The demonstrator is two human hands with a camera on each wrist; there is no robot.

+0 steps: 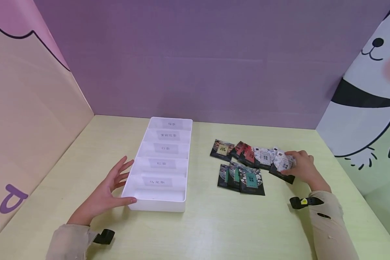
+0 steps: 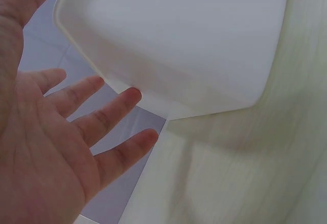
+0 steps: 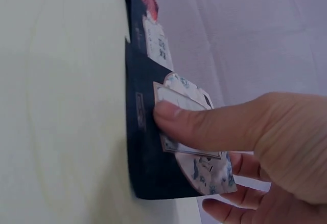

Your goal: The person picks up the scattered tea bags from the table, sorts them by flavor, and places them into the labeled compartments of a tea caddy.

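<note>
A long white box (image 1: 157, 206), split into several compartments with Chinese tea labels, stands left of centre on the table. Beside its near left corner is my left hand (image 1: 107, 191), fingers spread and straight, thumb tip right at the front wall. In the left wrist view the fingertips reach the box wall (image 2: 194, 40). My right hand (image 1: 303, 168) pinches a tea sachet (image 1: 284, 164) with a white label and dark lower part. The thumb (image 3: 189, 124) lies on the sachet's printed face in the right wrist view; the other fingers are behind it, partly hidden.
Left of the right hand lie another white-label sachet (image 1: 264, 159), overlapping red-label sachets (image 1: 248, 155) and a yellow-label sachet (image 1: 221, 148). Nearer are overlapping green-label sachets (image 1: 251, 180). A purple wall (image 1: 198, 72) bounds the table's far edge; printed panels stand on both sides.
</note>
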